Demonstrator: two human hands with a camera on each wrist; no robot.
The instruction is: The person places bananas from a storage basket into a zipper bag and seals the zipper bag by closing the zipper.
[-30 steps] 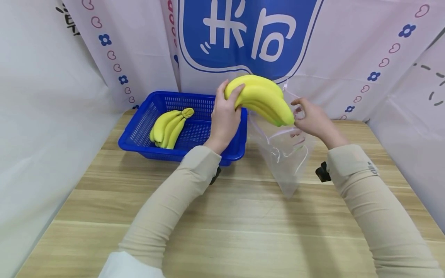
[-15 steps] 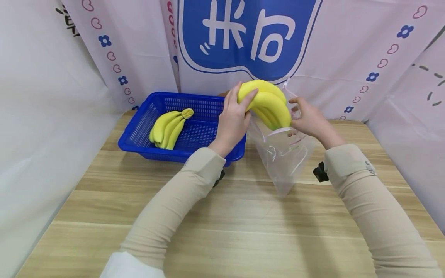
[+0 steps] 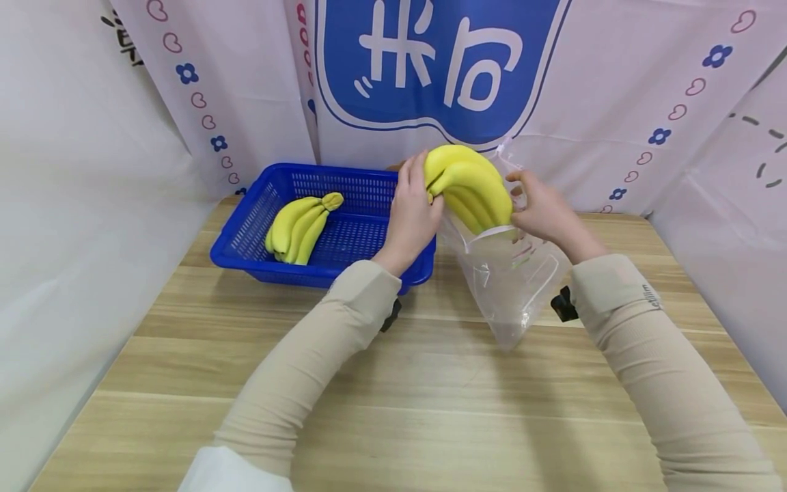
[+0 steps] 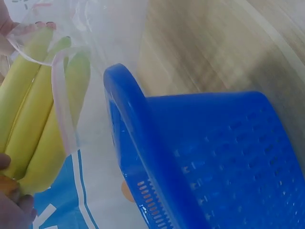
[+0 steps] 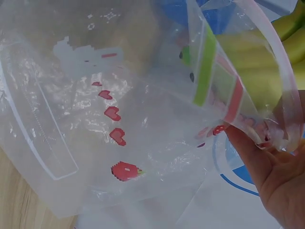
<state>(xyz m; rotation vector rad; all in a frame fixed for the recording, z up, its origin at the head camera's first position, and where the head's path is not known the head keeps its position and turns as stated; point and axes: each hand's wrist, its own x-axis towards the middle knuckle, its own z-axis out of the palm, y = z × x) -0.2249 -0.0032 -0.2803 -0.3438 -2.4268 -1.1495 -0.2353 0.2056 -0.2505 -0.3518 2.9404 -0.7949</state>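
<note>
A bunch of yellow bananas (image 3: 473, 188) is gripped near its stem end by my left hand (image 3: 410, 213). Its tips point down and right, inside the mouth of a clear plastic bag (image 3: 501, 294). My right hand (image 3: 544, 213) pinches the bag's rim on the right side, and the bag hangs below it. In the right wrist view the thumb of the right hand (image 5: 271, 183) lies against the bag's printed film. From the left wrist view, the bananas (image 4: 31, 109) show past the bag's pale pink edge, with left fingertips (image 4: 26, 205) at the stem.
A blue perforated basket (image 3: 283, 273) stands on the wooden table (image 3: 393, 424) to the left, partly behind my left hand. Inside it lies a second bunch of bananas (image 3: 298, 229). A printed white cloth (image 3: 615, 89) hangs behind the table.
My left hand has moved right and slightly down, lowering the banana tips into the bag's mouth. The right hand stays at the rim, shifted slightly left. The basket stays in place.
</note>
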